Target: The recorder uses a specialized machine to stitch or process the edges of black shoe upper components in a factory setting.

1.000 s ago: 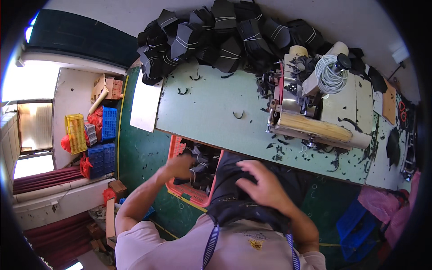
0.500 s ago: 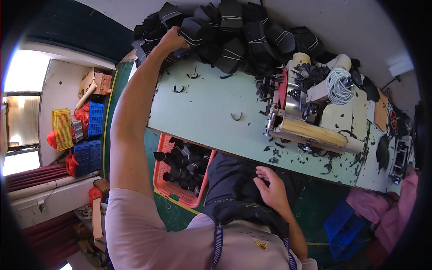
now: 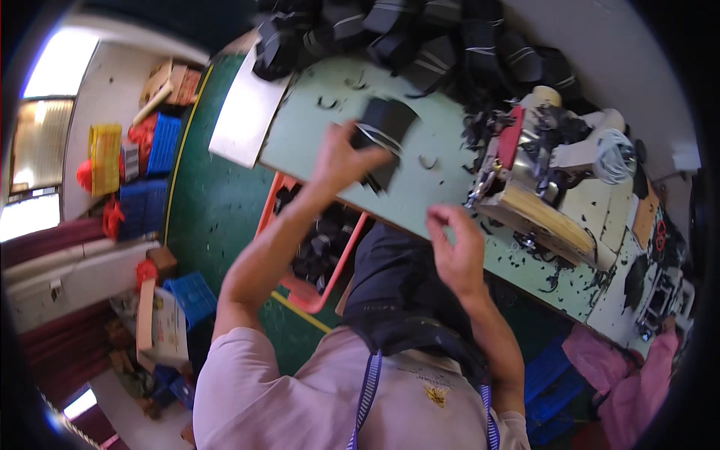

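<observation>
One banded black bundle [image 3: 388,116]; left hand [image 3: 342,160], fingers clamped on it; counter [image 3: 441,136] beneath them; right hand [image 3: 461,253], to their right, fingers parted.

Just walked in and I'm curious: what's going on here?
A person's left hand grips a banded bundle of dark sheets over the pale green table. The right hand is loosely curled near the front edge. More bundles lie piled behind, a bench machine stands at right, and a coral basket of dark pieces sits below.
</observation>
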Available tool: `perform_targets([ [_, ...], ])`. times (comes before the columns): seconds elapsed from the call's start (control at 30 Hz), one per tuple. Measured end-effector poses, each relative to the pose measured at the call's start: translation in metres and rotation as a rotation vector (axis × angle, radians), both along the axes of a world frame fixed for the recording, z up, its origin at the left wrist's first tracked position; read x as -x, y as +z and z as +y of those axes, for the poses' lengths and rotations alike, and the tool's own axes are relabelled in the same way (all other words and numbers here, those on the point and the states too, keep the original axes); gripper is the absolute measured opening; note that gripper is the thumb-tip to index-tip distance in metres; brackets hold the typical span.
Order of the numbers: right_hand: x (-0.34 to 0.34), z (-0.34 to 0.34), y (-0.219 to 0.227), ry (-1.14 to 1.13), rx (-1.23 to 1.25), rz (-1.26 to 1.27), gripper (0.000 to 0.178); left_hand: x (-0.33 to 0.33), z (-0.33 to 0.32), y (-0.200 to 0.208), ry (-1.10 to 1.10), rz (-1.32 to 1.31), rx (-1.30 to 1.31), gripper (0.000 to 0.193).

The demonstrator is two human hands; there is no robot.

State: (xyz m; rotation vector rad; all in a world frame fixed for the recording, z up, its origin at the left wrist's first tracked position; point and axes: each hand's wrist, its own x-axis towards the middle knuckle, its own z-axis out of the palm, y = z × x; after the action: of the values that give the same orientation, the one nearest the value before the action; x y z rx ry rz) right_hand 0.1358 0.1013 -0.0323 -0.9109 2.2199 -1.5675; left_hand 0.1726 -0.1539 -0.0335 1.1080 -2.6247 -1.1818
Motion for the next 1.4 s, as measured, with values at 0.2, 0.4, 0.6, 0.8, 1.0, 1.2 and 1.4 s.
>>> perform_targets([
  [0.2, 0.007, -0.016, -0.064, 0.12, -0.397, 0.129, 0.013, -0.051, 0.101, -0.049, -0.064, 0.006, -0.042, 0.079],
  [0.4, 0.021, -0.012, -0.069, 0.207, -0.472, 0.143, 0.009, -0.053, 0.109, -0.049, -0.17, -0.024, -0.034, 0.063],
  [0.6, 0.008, -0.029, -0.06, 0.238, -0.574, 0.584, 0.01, -0.053, 0.094, -0.052, -0.197, -0.063, -0.118, 0.058],
  [0.8, 0.019, -0.039, -0.055, 0.282, -0.457, 0.433, 0.012, -0.052, 0.088, -0.067, -0.213, -0.034, -0.103, 0.059],
  [1.0, 0.002, -0.019, -0.068, 0.093, -0.033, -0.059, 0.003, -0.058, 0.092, -0.057, -0.259, -0.111, -0.29, 0.068],
  [1.2, -0.016, 0.018, -0.054, 0.007, -0.066, -0.346, 0.006, -0.065, 0.103, -0.035, -0.362, -0.167, -0.427, 0.077],
  [1.4, -0.01, 0.071, -0.013, 0.035, 0.028, -0.966, 0.018, -0.066, 0.103, -0.012, -0.747, 0.025, -0.311, 0.075],
])
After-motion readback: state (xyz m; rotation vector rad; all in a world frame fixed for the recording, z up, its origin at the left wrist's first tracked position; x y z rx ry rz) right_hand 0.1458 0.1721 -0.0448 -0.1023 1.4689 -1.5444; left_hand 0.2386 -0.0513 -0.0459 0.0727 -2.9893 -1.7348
